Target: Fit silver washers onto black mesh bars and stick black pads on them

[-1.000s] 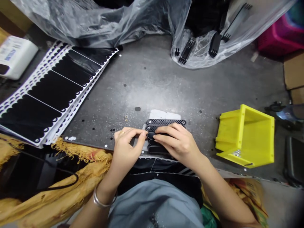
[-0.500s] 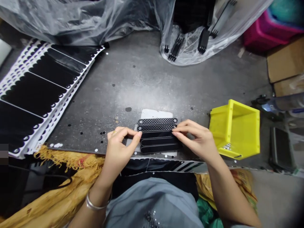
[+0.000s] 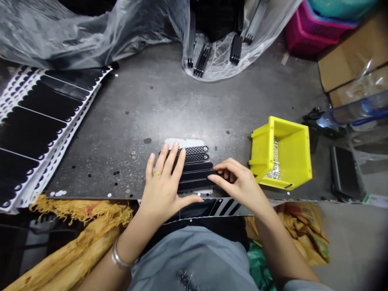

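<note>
Several black strips with rounded ends lie side by side in a row near the table's front edge. The far two are patterned strips (image 3: 197, 157) with a crisscross surface and a small metal fitting at the visible right end; the nearer ones are smooth black strips (image 3: 197, 175). My left hand (image 3: 165, 184) is spread flat over their left part, fingers apart, hiding those ends. At the right ends, my right hand (image 3: 235, 180) has thumb and index finger closed about the end of a smooth strip, its other fingers curled. A white sheet (image 3: 189, 142) shows beneath the row.
A yellow bin (image 3: 295, 161) with small metal pieces stands at right, a dark flat device (image 3: 347, 173) beyond it. Stacked black-and-white printed sheets (image 3: 39, 125) lie left. At the back is a clear plastic bag (image 3: 222, 70) with black parts; a pink basket (image 3: 312, 36) stands back right.
My left hand has gone from pinching at the strips' left ends to lying spread over them. My right hand stays at the right ends. The view has shifted, showing metal pieces in the bin.
</note>
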Motion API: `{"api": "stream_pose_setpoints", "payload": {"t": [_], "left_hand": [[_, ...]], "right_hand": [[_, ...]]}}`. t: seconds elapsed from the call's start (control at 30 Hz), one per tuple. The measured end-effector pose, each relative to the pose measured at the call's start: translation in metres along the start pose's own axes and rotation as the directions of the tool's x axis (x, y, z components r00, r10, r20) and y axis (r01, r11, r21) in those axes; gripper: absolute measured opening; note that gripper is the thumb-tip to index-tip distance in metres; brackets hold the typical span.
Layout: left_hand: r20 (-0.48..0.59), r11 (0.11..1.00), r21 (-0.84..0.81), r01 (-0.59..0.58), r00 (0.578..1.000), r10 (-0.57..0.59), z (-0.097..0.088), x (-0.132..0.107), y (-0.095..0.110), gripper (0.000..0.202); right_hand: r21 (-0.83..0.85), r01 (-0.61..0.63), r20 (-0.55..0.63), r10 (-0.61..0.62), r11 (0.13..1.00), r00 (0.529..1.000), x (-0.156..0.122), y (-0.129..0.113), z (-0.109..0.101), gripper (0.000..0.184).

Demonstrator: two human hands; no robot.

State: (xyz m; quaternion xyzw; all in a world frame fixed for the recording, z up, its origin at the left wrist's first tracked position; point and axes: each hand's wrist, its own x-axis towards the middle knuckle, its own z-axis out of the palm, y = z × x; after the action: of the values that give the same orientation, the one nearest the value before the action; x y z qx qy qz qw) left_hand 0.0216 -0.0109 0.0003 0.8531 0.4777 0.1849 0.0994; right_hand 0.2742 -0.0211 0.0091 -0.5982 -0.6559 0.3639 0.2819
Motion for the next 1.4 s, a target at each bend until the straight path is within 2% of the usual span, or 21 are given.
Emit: {"api": "stream_pose_setpoints", "payload": {"t": [0.03,0.1,0.17,0.3,0.4,0.5,0.57,0.63,0.7,0.87,1.0,1.07,1.13,1.2,1.23,1.27,1.3,1.33,1.4], "left_hand": [[0.048,0.999,0.029,-0.025,0.999,0.023,0.003,0.003,0.001,0.116],[0.119,0.996,0.079,-0.034,0.993,0.024,0.009,0.008,0.002,0.109],[0.151,0.993,0.112,-0.025,0.988,0.008,0.011,0.01,0.0,0.105],[0.134,0.992,0.127,-0.025,0.991,0.008,0.008,0.009,-0.002,0.105],[0.02,0.996,0.063,-0.067,0.998,0.066,0.0,0.002,0.007,0.101],[-0.109,0.978,-0.115,-0.176,0.981,0.163,-0.004,-0.012,0.03,0.066],[-0.081,0.944,-0.254,-0.208,0.978,0.193,-0.004,-0.021,0.048,0.044],[-0.005,0.927,-0.342,-0.155,0.987,0.163,-0.003,-0.028,0.06,0.026],[0.051,0.922,-0.382,-0.057,0.995,0.083,-0.003,-0.031,0.066,0.012],[0.144,0.875,-0.471,0.11,0.989,-0.047,-0.007,-0.029,0.065,0.02],[0.115,0.871,-0.471,0.141,0.988,-0.098,-0.002,-0.031,0.063,0.02],[0.046,0.892,-0.435,0.124,0.992,-0.116,0.001,-0.034,0.06,0.016],[0.001,0.909,-0.406,0.091,0.995,-0.099,0.003,-0.036,0.057,0.015],[0.01,0.909,-0.414,0.055,0.998,-0.056,0.003,-0.038,0.054,0.019],[0.03,0.901,-0.432,0.047,0.999,-0.038,0.004,-0.039,0.052,0.02],[0.051,0.889,-0.455,0.048,0.998,-0.027,0.004,-0.039,0.051,0.02],[0.068,0.877,-0.478,0.055,0.997,-0.026,0.004,-0.039,0.051,0.018],[0.079,0.864,-0.499,0.068,0.996,-0.033,0.005,-0.04,0.051,0.015],[0.099,0.843,-0.529,0.099,0.994,-0.054,0.006,-0.039,0.051,0.01]], "right_hand": [[0.017,-0.022,0.031,0.021,1.0,0.999,0.001,0.001,0.003,0.019],[0.049,-0.051,0.06,0.048,0.997,0.997,0.007,0.004,0.008,0.026],[0.065,-0.051,0.075,0.046,0.997,0.996,0.012,0.004,0.009,0.032],[-0.012,0.073,0.035,-0.072,0.997,0.997,-0.002,0.0,-0.002,0.023],[-0.2,0.179,0.03,-0.176,0.963,0.984,-0.035,0.001,-0.014,0.021],[-0.272,0.276,0.108,-0.256,0.922,0.961,-0.068,0.005,-0.018,0.021],[-0.213,0.337,0.083,-0.326,0.917,0.942,-0.081,0.005,-0.018,0.02],[-0.183,0.368,0.009,-0.372,0.912,0.928,-0.086,0.003,-0.018,0.023],[-0.221,0.378,-0.048,-0.397,0.899,0.917,-0.085,-0.001,-0.017,0.025],[-0.401,0.416,-0.104,-0.492,0.816,0.864,-0.075,-0.009,0.001,0.023],[-0.347,0.504,-0.091,-0.564,0.791,0.821,-0.08,-0.006,0.007,0.025],[-0.151,0.499,-0.043,-0.51,0.854,0.859,-0.089,-0.001,-0.003,0.017],[0.196,0.364,-0.025,-0.366,0.911,0.93,-0.098,0.004,-0.019,0.01],[0.525,0.211,-0.074,-0.203,0.824,0.976,-0.1,0.007,-0.035,0.01],[0.612,0.179,-0.12,-0.134,0.77,0.984,-0.098,0.006,-0.041,0.013],[0.634,0.18,-0.175,-0.087,0.752,0.981,-0.092,0.005,-0.044,0.018],[0.591,0.192,-0.228,-0.066,0.784,0.971,-0.084,0.001,-0.044,0.022],[0.49,0.194,-0.27,-0.065,0.85,0.961,-0.074,-0.003,-0.041,0.025],[0.199,0.204,-0.309,-0.137,0.958,0.941,-0.047,-0.015,-0.028,0.029]]}}
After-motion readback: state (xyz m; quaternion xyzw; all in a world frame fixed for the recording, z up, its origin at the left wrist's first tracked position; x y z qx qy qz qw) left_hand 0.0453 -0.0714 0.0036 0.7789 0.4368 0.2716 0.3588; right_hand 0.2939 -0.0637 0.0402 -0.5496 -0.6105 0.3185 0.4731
